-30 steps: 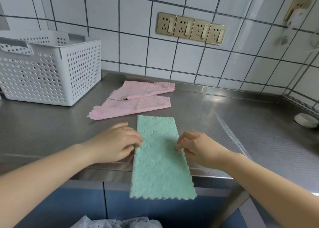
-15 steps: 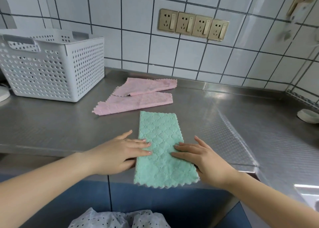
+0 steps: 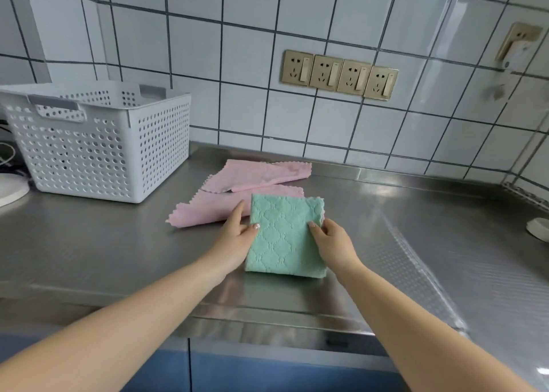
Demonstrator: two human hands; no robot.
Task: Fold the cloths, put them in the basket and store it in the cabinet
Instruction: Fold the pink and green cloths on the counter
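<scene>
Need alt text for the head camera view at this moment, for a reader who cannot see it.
Two bare hands, the left hand and right hand, grip the sides of a green cloth folded into a small rectangle on a steel counter. Behind it lie two pink cloths, loosely folded and overlapping, and a white perforated basket stands at the left against a tiled wall.

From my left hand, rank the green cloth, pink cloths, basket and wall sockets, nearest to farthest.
From the left hand:
1. green cloth, held at its left edge
2. pink cloths, just behind
3. basket, far left
4. wall sockets, up on the tiles
</scene>
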